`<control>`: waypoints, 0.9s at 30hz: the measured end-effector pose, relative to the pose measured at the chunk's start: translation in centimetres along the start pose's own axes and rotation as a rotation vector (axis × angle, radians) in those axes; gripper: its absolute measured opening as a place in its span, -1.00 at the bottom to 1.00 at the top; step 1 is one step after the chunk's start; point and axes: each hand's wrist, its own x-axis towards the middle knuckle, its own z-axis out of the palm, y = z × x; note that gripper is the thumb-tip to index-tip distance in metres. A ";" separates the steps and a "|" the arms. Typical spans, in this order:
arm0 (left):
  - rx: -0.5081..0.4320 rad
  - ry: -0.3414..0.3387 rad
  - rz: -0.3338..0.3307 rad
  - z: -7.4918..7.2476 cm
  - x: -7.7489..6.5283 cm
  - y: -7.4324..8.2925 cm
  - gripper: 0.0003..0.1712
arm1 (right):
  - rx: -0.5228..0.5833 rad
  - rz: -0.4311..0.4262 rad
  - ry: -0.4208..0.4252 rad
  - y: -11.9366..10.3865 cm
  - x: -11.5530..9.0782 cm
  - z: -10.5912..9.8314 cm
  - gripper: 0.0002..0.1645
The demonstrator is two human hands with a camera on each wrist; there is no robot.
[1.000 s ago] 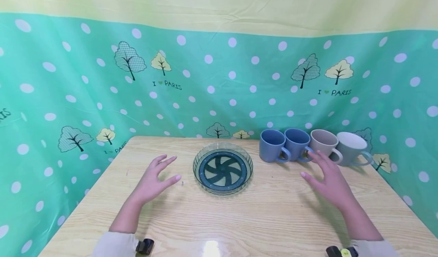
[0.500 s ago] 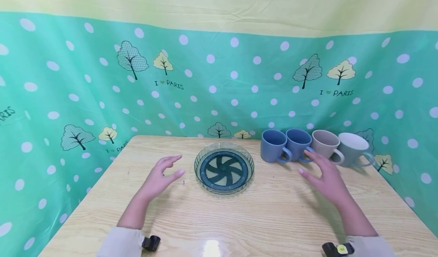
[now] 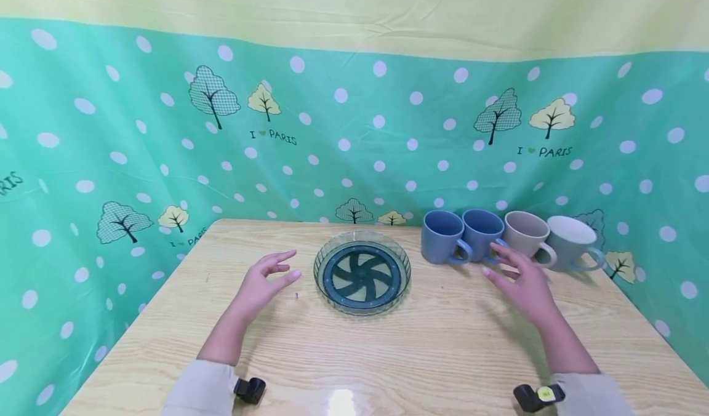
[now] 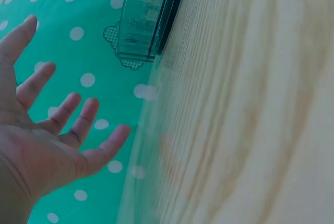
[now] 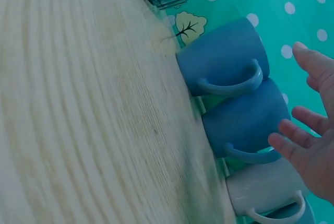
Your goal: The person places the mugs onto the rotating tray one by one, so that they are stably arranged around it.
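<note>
A round, clear tray [image 3: 362,308] with a dark swirl-patterned base stands on the table's middle. My left hand [image 3: 263,287] hovers to its left, fingers spread and holding nothing; the left wrist view shows the palm [image 4: 42,151] bare, with the tray's side [image 4: 141,25] beyond. On the right, my right hand [image 3: 523,284] is held above the table in front of the mugs, its fingers loosely bent around nothing. Two blue mugs [image 3: 439,240] [image 3: 479,234], a greyish-pink mug [image 3: 523,231] and a grey-blue mug [image 3: 565,250] with white inside stand in a row.
The wooden table [image 3: 354,354] backs onto a green polka-dot cloth [image 3: 310,157] that also hangs along both sides. All the mug handles point toward the right front. Black wrist cameras [image 3: 252,391] sit at my sleeves, low over the table.
My left hand has moved a little right, toward the tray, and its fingers have drawn closer together. The right hand has shifted slightly left. The tray and mugs stay put.
</note>
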 end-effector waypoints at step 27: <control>-0.397 -0.033 -0.186 1.9 2.7 -1.2 -0.26 | 0.163 0.181 -0.029 1.2 1.9 1.9 -0.31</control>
